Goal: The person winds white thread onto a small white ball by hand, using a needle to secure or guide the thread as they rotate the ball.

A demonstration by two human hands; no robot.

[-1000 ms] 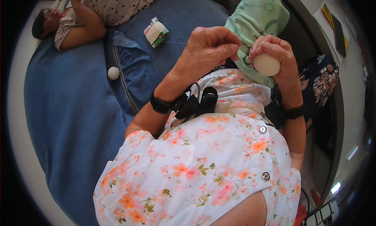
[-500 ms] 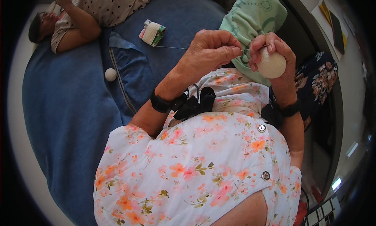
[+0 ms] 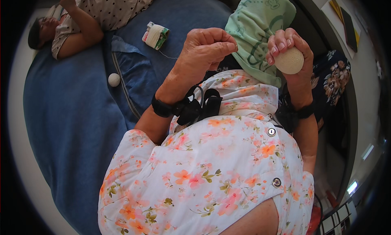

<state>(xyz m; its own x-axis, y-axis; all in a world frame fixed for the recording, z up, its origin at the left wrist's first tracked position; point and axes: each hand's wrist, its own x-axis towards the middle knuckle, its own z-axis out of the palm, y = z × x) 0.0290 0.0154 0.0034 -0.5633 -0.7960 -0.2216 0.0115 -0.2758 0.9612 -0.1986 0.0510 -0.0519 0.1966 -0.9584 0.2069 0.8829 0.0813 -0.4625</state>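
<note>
Head view: left hand [image 3: 207, 50] now stands farther from the cream ball [image 3: 290, 61], fingers pressed together, pinched contents unclear; right hand [image 3: 306, 55] curls its fingers round that ball; thread [image 3: 167, 56] beside the wrapped bundle [image 3: 155, 36] sags, apparently less taut.

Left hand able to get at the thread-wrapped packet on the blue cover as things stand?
Probably yes: the thread-wrapped packet lies uncovered, left of the left hand, with only thread and blue cover visible between. Its pinched fingers would likely need to open first.
</note>
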